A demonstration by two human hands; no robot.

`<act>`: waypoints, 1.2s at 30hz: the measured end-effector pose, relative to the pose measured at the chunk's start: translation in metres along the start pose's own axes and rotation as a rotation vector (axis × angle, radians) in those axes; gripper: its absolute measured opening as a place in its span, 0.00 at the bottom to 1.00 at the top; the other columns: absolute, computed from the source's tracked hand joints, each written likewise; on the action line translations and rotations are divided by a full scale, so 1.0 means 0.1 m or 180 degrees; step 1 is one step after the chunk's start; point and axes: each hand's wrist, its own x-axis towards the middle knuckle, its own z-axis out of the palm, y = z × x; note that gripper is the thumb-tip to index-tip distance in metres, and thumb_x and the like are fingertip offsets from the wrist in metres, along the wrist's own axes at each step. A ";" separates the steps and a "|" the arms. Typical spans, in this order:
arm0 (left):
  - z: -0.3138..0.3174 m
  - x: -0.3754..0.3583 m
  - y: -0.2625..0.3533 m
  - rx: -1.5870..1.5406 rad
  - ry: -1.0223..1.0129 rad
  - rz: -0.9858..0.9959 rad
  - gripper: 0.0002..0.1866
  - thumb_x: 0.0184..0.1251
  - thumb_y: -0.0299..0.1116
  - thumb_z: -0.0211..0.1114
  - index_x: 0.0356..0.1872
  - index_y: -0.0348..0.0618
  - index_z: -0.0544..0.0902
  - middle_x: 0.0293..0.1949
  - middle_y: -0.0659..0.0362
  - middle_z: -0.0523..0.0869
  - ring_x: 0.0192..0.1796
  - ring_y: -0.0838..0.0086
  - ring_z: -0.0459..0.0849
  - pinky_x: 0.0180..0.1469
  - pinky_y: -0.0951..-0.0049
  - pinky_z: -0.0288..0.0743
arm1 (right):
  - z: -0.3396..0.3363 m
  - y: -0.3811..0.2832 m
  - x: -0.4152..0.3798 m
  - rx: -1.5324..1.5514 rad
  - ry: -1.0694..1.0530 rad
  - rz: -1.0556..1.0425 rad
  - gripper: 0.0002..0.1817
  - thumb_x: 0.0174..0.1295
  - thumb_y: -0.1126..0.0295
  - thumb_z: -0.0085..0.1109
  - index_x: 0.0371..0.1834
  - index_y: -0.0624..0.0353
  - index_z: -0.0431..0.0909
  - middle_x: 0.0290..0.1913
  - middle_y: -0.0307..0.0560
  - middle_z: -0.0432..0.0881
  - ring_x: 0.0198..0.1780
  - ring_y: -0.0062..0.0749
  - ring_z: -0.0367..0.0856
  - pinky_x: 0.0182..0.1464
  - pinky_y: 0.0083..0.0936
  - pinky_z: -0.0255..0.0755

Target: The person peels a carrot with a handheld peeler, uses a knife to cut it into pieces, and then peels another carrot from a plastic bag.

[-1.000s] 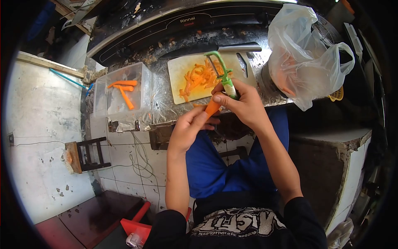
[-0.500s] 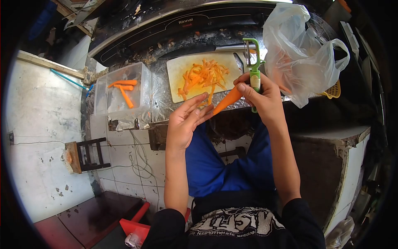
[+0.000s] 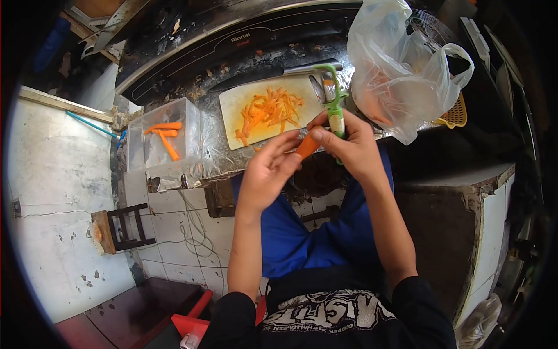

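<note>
An orange carrot (image 3: 307, 145) spans the gap between my two hands, in front of the cutting board. My right hand (image 3: 351, 145) pinches its thick end with thumb and fingers and also grips a green peeler (image 3: 335, 113), blade end up. Around the carrot's lower end curl the fingers of my left hand (image 3: 268, 173), hiding its tip. A heap of orange peelings (image 3: 270, 110) lies on the white cutting board (image 3: 233, 110). In the clear plastic box (image 3: 195, 136) at the left are several peeled carrots (image 3: 167, 137).
Behind the board lies a knife (image 3: 273, 71) with a dark handle. A translucent plastic bag (image 3: 401, 75) with orange contents stands at the right, beside a yellow basket (image 3: 456, 113). The black stove front (image 3: 232, 49) runs along the back. A small stool (image 3: 125, 228) stands on the floor.
My left hand has closed in around the carrot's lower end, covering more of it. My right hand, with carrot and peeler, has shifted left as the view moved slightly.
</note>
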 end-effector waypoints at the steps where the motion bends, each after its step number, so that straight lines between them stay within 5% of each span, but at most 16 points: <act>1: 0.04 0.01 -0.02 0.0100 -0.0126 -0.0061 0.25 0.76 0.33 0.66 0.68 0.31 0.73 0.56 0.51 0.84 0.50 0.72 0.87 0.48 0.76 0.81 | 0.02 0.00 -0.02 0.0062 -0.0074 0.0134 0.12 0.66 0.67 0.70 0.46 0.64 0.83 0.38 0.37 0.84 0.39 0.17 0.79 0.42 0.19 0.74; 5: 0.01 0.00 -0.08 0.0420 -0.0058 -0.0535 0.24 0.75 0.30 0.66 0.67 0.31 0.74 0.52 0.54 0.85 0.41 0.76 0.86 0.42 0.78 0.80 | 0.02 0.08 -0.02 0.0082 0.0090 0.0166 0.13 0.69 0.67 0.66 0.50 0.65 0.82 0.39 0.39 0.86 0.36 0.19 0.80 0.39 0.21 0.75; 7: 0.02 -0.06 -0.11 0.0112 0.0268 -0.0083 0.24 0.74 0.28 0.66 0.67 0.28 0.74 0.48 0.54 0.85 0.39 0.75 0.86 0.40 0.77 0.79 | 0.01 0.12 -0.04 0.0156 0.0307 0.0122 0.14 0.70 0.67 0.65 0.52 0.65 0.82 0.39 0.42 0.87 0.35 0.22 0.82 0.38 0.23 0.75; 9: 0.01 -0.10 -0.09 0.0056 0.0431 0.0022 0.24 0.73 0.26 0.66 0.67 0.28 0.74 0.47 0.54 0.86 0.39 0.75 0.86 0.40 0.77 0.79 | -0.05 0.15 -0.14 -0.1705 0.0858 -0.0836 0.15 0.69 0.68 0.65 0.56 0.63 0.81 0.37 0.50 0.85 0.32 0.35 0.83 0.37 0.28 0.75; 12: -0.15 -0.17 -0.11 0.0039 0.0862 0.0174 0.23 0.69 0.19 0.68 0.64 0.28 0.75 0.48 0.54 0.86 0.40 0.75 0.86 0.41 0.76 0.82 | -0.18 0.43 -0.33 -0.2438 0.0867 -0.1513 0.17 0.68 0.69 0.65 0.59 0.58 0.80 0.35 0.54 0.82 0.31 0.46 0.83 0.36 0.35 0.75; 14: -0.29 -0.20 -0.12 0.0210 0.1216 0.0223 0.23 0.70 0.20 0.68 0.64 0.28 0.76 0.46 0.55 0.86 0.40 0.76 0.86 0.41 0.76 0.81 | -0.26 0.68 -0.46 -0.2818 0.0853 -0.1249 0.22 0.65 0.68 0.67 0.63 0.51 0.80 0.33 0.51 0.82 0.31 0.50 0.84 0.34 0.40 0.77; 16: -0.42 -0.22 -0.15 0.0084 0.1411 0.0334 0.22 0.70 0.21 0.68 0.63 0.28 0.76 0.45 0.55 0.86 0.39 0.76 0.86 0.42 0.77 0.81 | -0.28 0.71 -0.55 -0.3768 0.0493 -0.0265 0.26 0.63 0.66 0.69 0.66 0.46 0.79 0.34 0.49 0.84 0.32 0.51 0.85 0.33 0.43 0.77; 24: -0.55 -0.38 -0.24 0.0190 0.1580 0.0271 0.21 0.72 0.25 0.67 0.62 0.28 0.77 0.45 0.54 0.86 0.40 0.75 0.86 0.41 0.77 0.80 | -0.26 0.62 -0.44 -0.3264 0.0642 -0.0620 0.25 0.63 0.67 0.68 0.65 0.51 0.79 0.35 0.52 0.84 0.34 0.53 0.85 0.37 0.43 0.78; 28: -0.56 -0.42 -0.26 -0.0052 0.1778 0.0234 0.15 0.74 0.27 0.64 0.57 0.31 0.77 0.39 0.56 0.84 0.36 0.78 0.82 0.36 0.77 0.74 | -0.24 0.47 -0.18 -0.2419 0.0775 -0.0600 0.14 0.65 0.71 0.64 0.51 0.64 0.80 0.37 0.61 0.85 0.38 0.61 0.84 0.40 0.42 0.77; 31: -0.58 -0.44 -0.35 -0.0142 0.1887 0.0126 0.12 0.75 0.27 0.63 0.54 0.33 0.77 0.34 0.59 0.80 0.29 0.82 0.77 0.28 0.80 0.68 | -0.19 0.41 0.26 -0.2383 0.0223 -0.0880 0.12 0.60 0.74 0.61 0.46 0.65 0.80 0.38 0.62 0.85 0.40 0.62 0.84 0.42 0.45 0.77; 36: -0.59 -0.43 -0.39 0.0027 0.2364 -0.0110 0.09 0.74 0.28 0.65 0.48 0.36 0.79 0.25 0.67 0.75 0.20 0.88 0.69 0.21 0.85 0.60 | 0.21 0.51 1.00 -0.2849 -0.0615 -0.1603 0.22 0.55 0.74 0.61 0.56 0.54 0.84 0.48 0.54 0.87 0.48 0.56 0.85 0.50 0.44 0.79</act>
